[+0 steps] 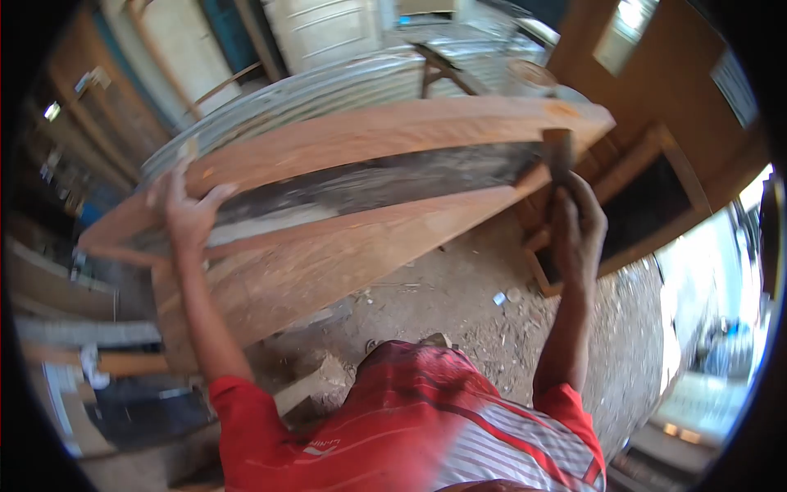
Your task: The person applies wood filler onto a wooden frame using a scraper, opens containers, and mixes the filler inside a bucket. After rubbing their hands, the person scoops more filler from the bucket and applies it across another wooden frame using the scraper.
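Observation:
A long reddish-brown wooden frame [385, 131] lies across in front of me, with a dark opening or panel between its rails. My left hand [190, 205] grips the upper rail near its left end, thumb on the near side. In my right hand [578, 225] is a putty knife [557, 148], its flat wide end pointing up over the frame's right end. The knife is blurred, and whether it touches the wood I cannot tell. An orange patch marks the rail just behind it.
A corrugated metal sheet [328, 90] lies behind the frame, with a round container [531, 78] at the back right. Another wooden frame with a dark panel [648, 205] leans at the right. Shavings and scraps litter the dirt floor [484, 279].

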A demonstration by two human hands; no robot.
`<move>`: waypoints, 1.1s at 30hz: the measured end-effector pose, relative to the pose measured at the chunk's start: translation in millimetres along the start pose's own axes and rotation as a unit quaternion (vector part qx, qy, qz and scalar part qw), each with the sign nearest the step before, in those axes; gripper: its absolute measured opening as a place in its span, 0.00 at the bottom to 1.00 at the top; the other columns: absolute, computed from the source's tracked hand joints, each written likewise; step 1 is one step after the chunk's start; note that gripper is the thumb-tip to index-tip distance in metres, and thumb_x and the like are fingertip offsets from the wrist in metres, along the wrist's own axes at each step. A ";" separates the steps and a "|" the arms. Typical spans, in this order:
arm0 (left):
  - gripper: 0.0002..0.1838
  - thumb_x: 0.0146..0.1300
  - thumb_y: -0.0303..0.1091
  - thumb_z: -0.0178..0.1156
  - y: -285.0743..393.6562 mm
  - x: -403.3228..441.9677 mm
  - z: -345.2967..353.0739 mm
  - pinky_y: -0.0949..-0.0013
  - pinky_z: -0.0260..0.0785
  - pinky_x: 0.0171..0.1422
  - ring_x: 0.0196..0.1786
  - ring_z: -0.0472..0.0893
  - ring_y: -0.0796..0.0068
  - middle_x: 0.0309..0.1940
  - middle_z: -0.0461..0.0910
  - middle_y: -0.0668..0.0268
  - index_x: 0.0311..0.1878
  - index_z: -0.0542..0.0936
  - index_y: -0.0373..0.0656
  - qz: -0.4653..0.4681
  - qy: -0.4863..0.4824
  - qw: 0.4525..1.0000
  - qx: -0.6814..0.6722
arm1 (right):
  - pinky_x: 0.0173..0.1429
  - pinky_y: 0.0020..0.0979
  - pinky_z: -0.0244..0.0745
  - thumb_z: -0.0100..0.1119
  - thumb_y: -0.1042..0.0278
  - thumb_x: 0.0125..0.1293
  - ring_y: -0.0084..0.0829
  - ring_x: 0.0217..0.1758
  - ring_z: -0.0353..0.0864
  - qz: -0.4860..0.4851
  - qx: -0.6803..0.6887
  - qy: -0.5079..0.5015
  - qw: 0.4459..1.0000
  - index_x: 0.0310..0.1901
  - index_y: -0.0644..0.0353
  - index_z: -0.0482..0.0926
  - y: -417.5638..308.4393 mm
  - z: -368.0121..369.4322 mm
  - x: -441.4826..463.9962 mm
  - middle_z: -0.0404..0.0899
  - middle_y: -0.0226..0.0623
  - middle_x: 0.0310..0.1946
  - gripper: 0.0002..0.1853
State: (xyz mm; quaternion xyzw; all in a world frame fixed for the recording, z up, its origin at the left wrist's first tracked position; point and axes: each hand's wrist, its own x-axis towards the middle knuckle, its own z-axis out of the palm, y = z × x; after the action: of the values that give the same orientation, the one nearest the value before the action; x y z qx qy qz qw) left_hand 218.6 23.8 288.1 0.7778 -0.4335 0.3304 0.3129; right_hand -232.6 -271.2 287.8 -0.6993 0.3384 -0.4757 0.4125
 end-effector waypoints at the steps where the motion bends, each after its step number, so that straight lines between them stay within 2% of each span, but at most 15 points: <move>1: 0.43 0.41 0.41 0.87 6.9 -0.1 -1.6 0.50 0.64 0.74 0.66 0.77 0.51 0.60 0.82 0.53 0.63 0.81 0.42 -0.003 0.009 1.000 0.003 | 0.34 0.20 0.67 0.54 0.69 0.81 0.14 0.32 0.73 0.020 0.007 -0.007 1.000 0.61 0.67 0.81 -8.8 9.3 -2.1 0.77 0.25 0.32 0.15; 2: 0.46 0.38 0.49 0.88 12.4 1.8 -6.8 0.47 0.59 0.76 0.62 0.78 0.53 0.55 0.84 0.56 0.63 0.82 0.43 0.010 0.020 0.999 0.035 | 0.32 0.19 0.65 0.54 0.67 0.81 0.13 0.31 0.72 0.041 0.012 -0.017 0.999 0.61 0.66 0.81 -16.1 19.6 -6.6 0.77 0.24 0.32 0.15; 4: 0.55 0.35 0.51 0.89 13.9 -0.4 -9.4 0.43 0.53 0.78 0.65 0.77 0.53 0.55 0.85 0.62 0.70 0.76 0.43 -0.001 0.039 0.999 0.007 | 0.29 0.17 0.61 0.54 0.63 0.82 0.11 0.30 0.72 0.019 0.049 -0.051 0.997 0.61 0.66 0.81 -11.9 46.3 -18.0 0.78 0.25 0.33 0.17; 8: 0.59 0.37 0.59 0.88 20.4 -8.2 -19.7 0.43 0.52 0.80 0.67 0.76 0.58 0.57 0.85 0.64 0.73 0.73 0.45 0.020 0.041 0.999 0.019 | 0.36 0.21 0.71 0.54 0.68 0.82 0.16 0.32 0.75 -0.022 0.086 -0.098 0.991 0.62 0.68 0.80 1.2 105.9 -47.6 0.81 0.29 0.36 0.16; 9: 0.59 0.38 0.62 0.86 20.2 -9.6 -19.8 0.44 0.52 0.80 0.66 0.77 0.60 0.57 0.85 0.65 0.74 0.73 0.47 0.020 0.036 0.999 0.017 | 0.41 0.23 0.74 0.54 0.71 0.82 0.18 0.35 0.77 0.005 0.094 -0.125 0.988 0.64 0.70 0.79 1.2 112.9 -53.7 0.82 0.32 0.39 0.16; 14: 0.58 0.40 0.57 0.86 12.1 -19.2 -19.4 0.47 0.53 0.80 0.66 0.77 0.61 0.59 0.85 0.65 0.76 0.72 0.46 0.066 0.033 0.996 0.052 | 0.41 0.22 0.77 0.52 0.74 0.82 0.18 0.36 0.80 -0.032 0.096 -0.204 0.974 0.67 0.70 0.77 -25.9 139.1 -75.6 0.83 0.34 0.44 0.18; 16: 0.59 0.40 0.58 0.86 13.1 -19.0 -20.5 0.46 0.53 0.80 0.67 0.77 0.62 0.58 0.85 0.65 0.76 0.71 0.46 0.050 0.035 0.997 0.051 | 0.39 0.22 0.75 0.51 0.74 0.82 0.19 0.35 0.80 -0.050 0.110 -0.234 0.965 0.65 0.70 0.76 -56.0 155.8 -79.2 0.83 0.34 0.40 0.16; 18: 0.60 0.39 0.58 0.87 16.3 -16.4 -18.8 0.45 0.52 0.80 0.68 0.76 0.62 0.58 0.86 0.65 0.76 0.71 0.45 0.019 0.038 0.999 0.029 | 0.37 0.22 0.76 0.52 0.75 0.82 0.19 0.35 0.82 -0.071 0.122 -0.272 0.952 0.69 0.68 0.74 -82.9 177.1 -75.3 0.84 0.37 0.41 0.19; 19: 0.62 0.37 0.57 0.87 17.7 -14.6 -21.3 0.45 0.51 0.81 0.69 0.76 0.62 0.59 0.85 0.65 0.78 0.69 0.46 0.013 0.035 0.999 0.018 | 0.35 0.29 0.78 0.53 0.73 0.81 0.24 0.34 0.87 -0.083 0.054 -0.294 0.951 0.63 0.68 0.76 -102.7 185.4 -68.8 0.85 0.43 0.37 0.14; 22: 0.65 0.37 0.57 0.88 16.4 -14.3 -22.2 0.44 0.51 0.82 0.69 0.76 0.62 0.59 0.85 0.66 0.79 0.66 0.45 0.010 0.036 0.999 0.011 | 0.42 0.51 0.81 0.55 0.73 0.77 0.59 0.33 0.87 -0.155 -0.059 -0.350 0.922 0.53 0.68 0.74 -130.9 218.3 -43.4 0.85 0.61 0.31 0.09; 23: 0.69 0.36 0.59 0.88 15.3 -13.7 -22.7 0.45 0.50 0.82 0.70 0.74 0.59 0.59 0.85 0.62 0.81 0.63 0.46 0.005 0.028 1.000 0.004 | 0.43 0.54 0.79 0.55 0.72 0.77 0.62 0.34 0.85 -0.173 -0.069 -0.345 0.920 0.51 0.68 0.74 -134.7 230.9 -36.3 0.84 0.62 0.31 0.08; 25: 0.68 0.36 0.54 0.89 15.9 -14.3 -24.4 0.45 0.50 0.82 0.71 0.74 0.60 0.60 0.85 0.64 0.81 0.63 0.44 0.001 0.034 0.999 -0.007 | 0.44 0.59 0.77 0.55 0.72 0.76 0.68 0.36 0.83 -0.211 -0.091 -0.343 0.911 0.46 0.69 0.73 -138.6 254.0 -28.9 0.83 0.65 0.31 0.08; 28: 0.70 0.38 0.51 0.88 15.2 -14.6 -25.9 0.45 0.49 0.83 0.72 0.74 0.59 0.61 0.85 0.66 0.83 0.58 0.42 -0.007 0.039 0.999 -0.023 | 0.43 0.61 0.75 0.54 0.71 0.76 0.68 0.35 0.83 -0.207 -0.136 -0.393 0.886 0.44 0.70 0.74 -161.3 268.3 -31.0 0.83 0.65 0.31 0.09; 31: 0.73 0.40 0.53 0.87 -3.9 -18.1 -16.7 0.46 0.48 0.83 0.73 0.73 0.58 0.62 0.85 0.66 0.85 0.52 0.42 0.018 0.066 0.997 -0.022 | 0.39 0.55 0.78 0.56 0.72 0.76 0.60 0.31 0.86 -0.172 -0.098 -0.480 0.855 0.42 0.71 0.75 -177.1 262.1 -42.0 0.83 0.60 0.27 0.09; 33: 0.73 0.39 0.53 0.88 -1.5 -16.9 -24.9 0.47 0.49 0.83 0.73 0.74 0.58 0.62 0.85 0.66 0.85 0.52 0.43 0.004 0.046 0.998 -0.033 | 0.35 0.47 0.78 0.57 0.72 0.76 0.49 0.27 0.87 -0.126 -0.050 -0.507 0.851 0.41 0.70 0.76 -167.3 251.7 -47.9 0.83 0.54 0.26 0.09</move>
State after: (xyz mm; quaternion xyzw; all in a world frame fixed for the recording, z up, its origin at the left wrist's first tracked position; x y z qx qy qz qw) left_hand 207.0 51.6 289.1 0.7493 -0.4326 0.3524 0.3565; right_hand 3.4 -93.4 367.5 -0.8995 0.0144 -0.0850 0.4283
